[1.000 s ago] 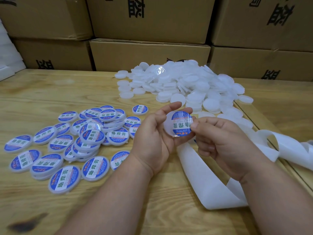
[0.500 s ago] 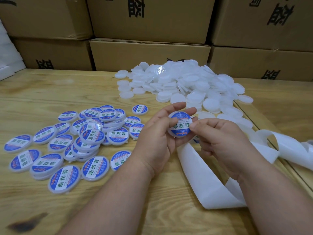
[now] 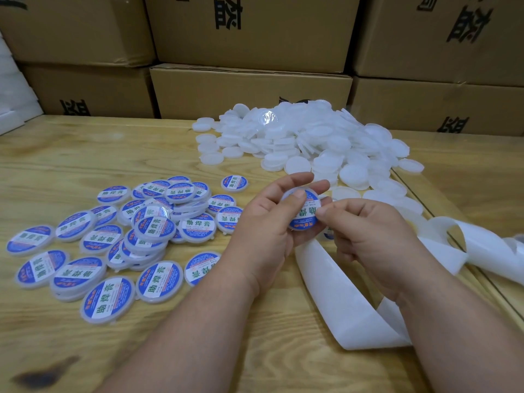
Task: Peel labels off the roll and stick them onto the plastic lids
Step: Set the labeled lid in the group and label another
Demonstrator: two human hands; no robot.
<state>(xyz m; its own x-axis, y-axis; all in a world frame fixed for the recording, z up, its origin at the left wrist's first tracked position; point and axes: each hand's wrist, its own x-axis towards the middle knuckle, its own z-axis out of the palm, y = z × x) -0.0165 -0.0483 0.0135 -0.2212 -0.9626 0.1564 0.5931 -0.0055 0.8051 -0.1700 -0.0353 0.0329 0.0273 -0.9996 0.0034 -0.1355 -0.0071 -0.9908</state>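
A wooden table (image 3: 71, 154) carries labelled lids (image 3: 119, 242), plain white lids (image 3: 312, 143) and backing strip (image 3: 340, 302).

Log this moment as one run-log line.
step: pressing label onto lid | left hand: holds lid, thumb on label | right hand: pinches lid edge | labelled lids: left | blank lids: behind

The blue-and-white labels on the finished lids (image 3: 158, 282) beside my left arm read 助焊膏 in green, and the cardboard boxes (image 3: 249, 89) behind carry large black characters, cut off.
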